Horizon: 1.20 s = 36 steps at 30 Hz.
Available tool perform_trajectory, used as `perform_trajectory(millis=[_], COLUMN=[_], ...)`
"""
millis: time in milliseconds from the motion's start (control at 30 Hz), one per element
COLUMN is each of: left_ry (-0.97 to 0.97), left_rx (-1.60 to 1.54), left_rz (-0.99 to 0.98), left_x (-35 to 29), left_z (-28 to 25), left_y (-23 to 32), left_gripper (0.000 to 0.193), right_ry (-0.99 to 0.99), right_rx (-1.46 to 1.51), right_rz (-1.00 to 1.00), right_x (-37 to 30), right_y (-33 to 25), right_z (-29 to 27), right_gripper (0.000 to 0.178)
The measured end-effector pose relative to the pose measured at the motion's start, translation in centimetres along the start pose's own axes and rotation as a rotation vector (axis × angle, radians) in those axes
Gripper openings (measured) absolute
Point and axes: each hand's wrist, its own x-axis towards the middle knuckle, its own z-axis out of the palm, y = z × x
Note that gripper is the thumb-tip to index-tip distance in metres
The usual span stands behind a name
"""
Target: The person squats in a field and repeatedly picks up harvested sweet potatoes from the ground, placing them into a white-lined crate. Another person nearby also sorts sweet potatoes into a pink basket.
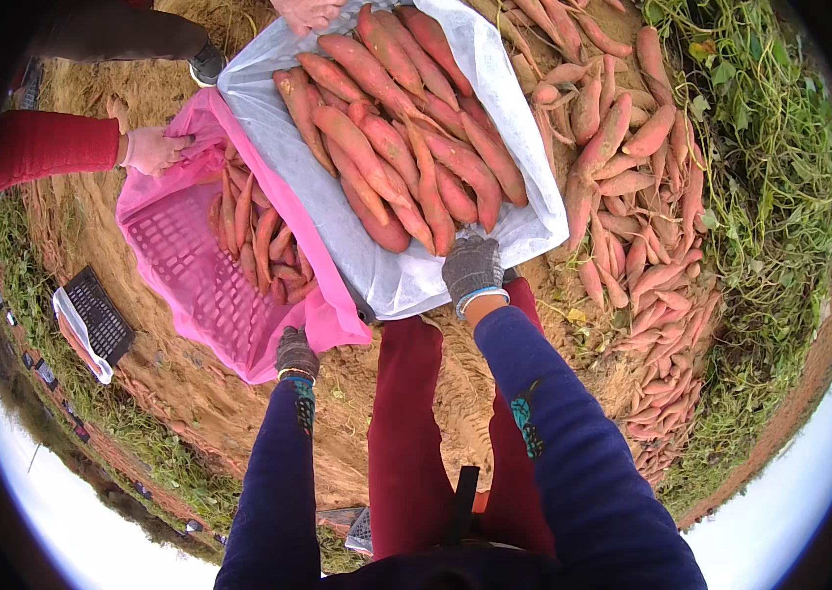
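Note:
My right hand, in a grey glove, is closed over the near rim of a crate lined with white fabric. Large reddish sweet potatoes fill its far and middle parts. At the left, my gloved left hand grips the near edge of a crate with a pink liner, which stands against the white-lined one. Smaller sweet potatoes lie along its right side, and crate slots show through the liner. A co-worker's hand with a red sleeve holds this liner's far left edge.
Another person's hand is at the white-lined crate's far edge. A long heap of loose sweet potatoes runs along the right, beside green vines. A black crate sits on the soil at the left.

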Motion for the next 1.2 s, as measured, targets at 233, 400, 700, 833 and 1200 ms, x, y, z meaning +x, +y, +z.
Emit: perform_trajectory(millis=[233,400,700,833,1200], left_ry=[-0.201,-0.144,-0.078,-0.040,0.560], left_rx=[-0.007,0.013,-0.035,-0.012,-0.386], left_rz=[-0.119,-0.147,-0.153,-0.139,-0.127], left_x=[0.4,0.2,-0.9,-4.4,-14.9], left_z=[-3.6,-3.6,0.3,4.5,5.8], left_y=[2.0,2.0,-0.3,0.1,8.5], left_gripper=[0.090,0.079,0.060,0.057,0.073], right_ry=[0.066,0.131,0.163,0.116,0.022], right_rx=[0.072,0.080,0.089,0.022,0.049], right_rz=[0.098,0.099,0.009,-0.037,-0.232], right_x=[1.3,1.7,-1.2,-5.2,-6.6], right_y=[0.0,0.1,0.3,-0.1,1.6], right_z=[1.6,1.9,1.3,4.3,9.0], right_gripper=[0.028,0.026,0.023,0.024,0.024])
